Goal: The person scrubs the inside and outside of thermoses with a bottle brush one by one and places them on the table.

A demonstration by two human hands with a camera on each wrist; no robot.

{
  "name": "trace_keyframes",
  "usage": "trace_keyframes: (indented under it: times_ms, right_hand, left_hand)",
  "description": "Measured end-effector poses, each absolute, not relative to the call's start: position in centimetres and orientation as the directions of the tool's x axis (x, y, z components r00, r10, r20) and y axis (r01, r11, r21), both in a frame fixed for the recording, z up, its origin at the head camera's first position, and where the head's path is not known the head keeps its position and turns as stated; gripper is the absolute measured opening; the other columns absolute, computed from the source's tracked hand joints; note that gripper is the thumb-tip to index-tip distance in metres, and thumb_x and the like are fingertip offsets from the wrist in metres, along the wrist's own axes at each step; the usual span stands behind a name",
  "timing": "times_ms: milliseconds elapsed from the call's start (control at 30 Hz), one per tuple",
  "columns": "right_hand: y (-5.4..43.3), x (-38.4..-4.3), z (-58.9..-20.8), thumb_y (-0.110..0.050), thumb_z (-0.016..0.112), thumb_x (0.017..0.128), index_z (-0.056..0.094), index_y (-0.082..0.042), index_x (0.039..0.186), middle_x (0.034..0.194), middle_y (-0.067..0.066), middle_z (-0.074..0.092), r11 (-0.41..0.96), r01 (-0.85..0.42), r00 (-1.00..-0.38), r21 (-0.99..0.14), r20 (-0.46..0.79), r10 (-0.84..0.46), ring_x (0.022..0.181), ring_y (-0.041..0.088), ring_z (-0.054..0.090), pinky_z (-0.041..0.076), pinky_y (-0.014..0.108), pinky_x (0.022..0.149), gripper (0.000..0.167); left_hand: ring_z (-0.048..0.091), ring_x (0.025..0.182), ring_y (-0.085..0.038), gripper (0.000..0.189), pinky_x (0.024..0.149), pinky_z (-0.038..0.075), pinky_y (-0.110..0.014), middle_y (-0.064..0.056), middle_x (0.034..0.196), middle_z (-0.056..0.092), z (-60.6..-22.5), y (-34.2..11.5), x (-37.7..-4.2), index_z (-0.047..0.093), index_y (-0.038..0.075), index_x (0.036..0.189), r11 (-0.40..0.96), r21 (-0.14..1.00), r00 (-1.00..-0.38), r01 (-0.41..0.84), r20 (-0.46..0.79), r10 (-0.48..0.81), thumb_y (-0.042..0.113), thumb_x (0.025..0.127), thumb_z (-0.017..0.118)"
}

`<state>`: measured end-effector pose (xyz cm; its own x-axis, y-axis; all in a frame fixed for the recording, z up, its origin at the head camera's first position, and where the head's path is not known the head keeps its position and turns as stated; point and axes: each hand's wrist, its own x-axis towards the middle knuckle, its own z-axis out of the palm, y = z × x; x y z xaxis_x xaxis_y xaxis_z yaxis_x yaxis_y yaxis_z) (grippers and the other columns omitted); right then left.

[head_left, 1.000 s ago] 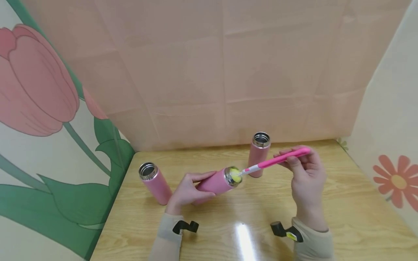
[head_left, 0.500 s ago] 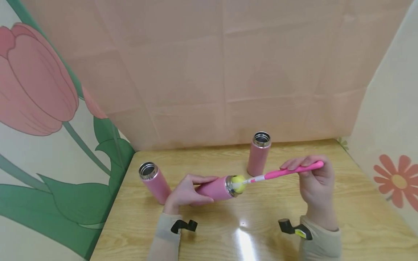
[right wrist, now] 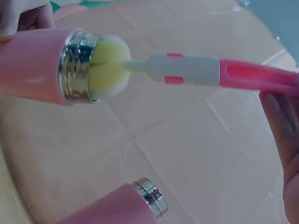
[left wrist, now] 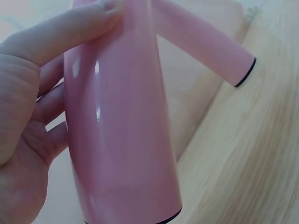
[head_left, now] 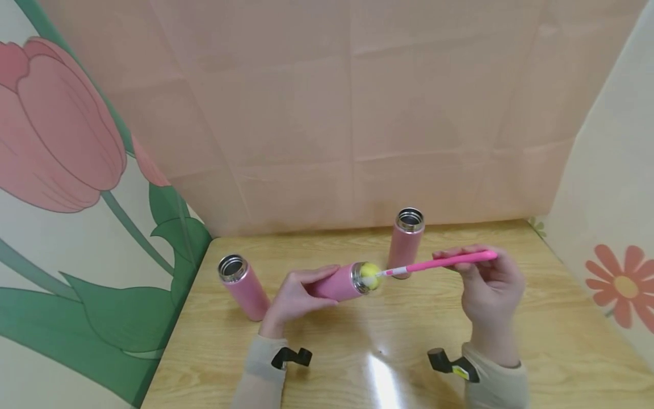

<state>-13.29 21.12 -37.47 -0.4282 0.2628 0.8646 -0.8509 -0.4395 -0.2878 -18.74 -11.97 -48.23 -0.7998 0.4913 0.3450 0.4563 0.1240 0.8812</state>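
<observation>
My left hand [head_left: 296, 298] grips a pink thermos bottle [head_left: 334, 284] around its body and holds it tilted, its steel mouth facing right. At that mouth sits the yellow and white sponge head [right wrist: 110, 67] of a bottle brush, partly inside and partly bulging out. My right hand [head_left: 493, 287] pinches the brush's pink handle [head_left: 449, 261] between thumb and fingers. A white neck joins handle and sponge. The left wrist view shows the held bottle [left wrist: 121, 126] from its base end, with the thumb across it.
A second pink bottle [head_left: 245, 292] stands lidless to the left, close to my left wrist. Another lidless pink bottle [head_left: 405, 244] stands at the back, behind the brush. The wooden table [head_left: 557, 324] meets a draped pink cloth [head_left: 357, 142] at its back edge.
The sponge bulges farther out of the mouth than a second ago. My right hand moved right and down, then slightly back left. The held bottle dipped and rose again.
</observation>
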Motion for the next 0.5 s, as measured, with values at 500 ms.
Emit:
trace_keyframes:
  times_ms: [500]
  right_hand:
    - [19.9, -12.1, -37.9, 0.018, 0.076, 0.088, 0.048, 0.026, 0.089, 0.087, 0.02, 0.077, -0.099, -0.745, -0.62, -0.66, 0.629, 0.469, 0.069, 0.02, 0.077, 0.062, 0.028, 0.058, 0.029]
  left_hand:
    - [0.064, 0.133, -0.029, 0.064, 0.115, 0.047, -0.044, -0.007, 0.141, 0.069, -48.8, -11.3, -18.9, 0.073, 0.004, 0.135, 0.176, 0.774, -0.762, 0.608, 0.508, 0.401, 0.001, 0.076, 0.097]
